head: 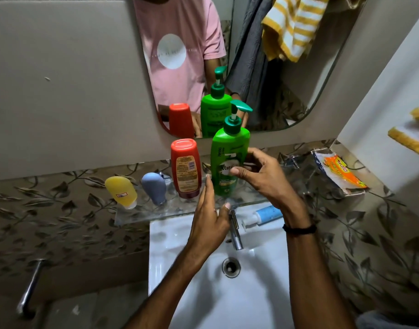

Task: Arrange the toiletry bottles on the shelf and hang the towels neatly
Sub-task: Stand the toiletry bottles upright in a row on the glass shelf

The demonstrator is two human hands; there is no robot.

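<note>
Right hand (263, 179) gripping the green pump bottle (227, 148), left hand (208, 224) open beside it, four bottles (185, 167) line the shelf (137, 217); blue tube (266, 213) and striped towel (291, 27) not yet tidied.

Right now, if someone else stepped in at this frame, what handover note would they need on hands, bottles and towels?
Left hand: open, fingers straight, beside the base of the green pump bottle; contact unclear.
Right hand: grip round the green pump bottle, which stands on the glass shelf.
Done: yellow bottle, grey-blue bottle and red bottle stand in a row on the shelf, caps down.
Left: blue tube lies on the back rim of the sink. In the mirror, the striped towel and grey towel hang bunched.
</note>
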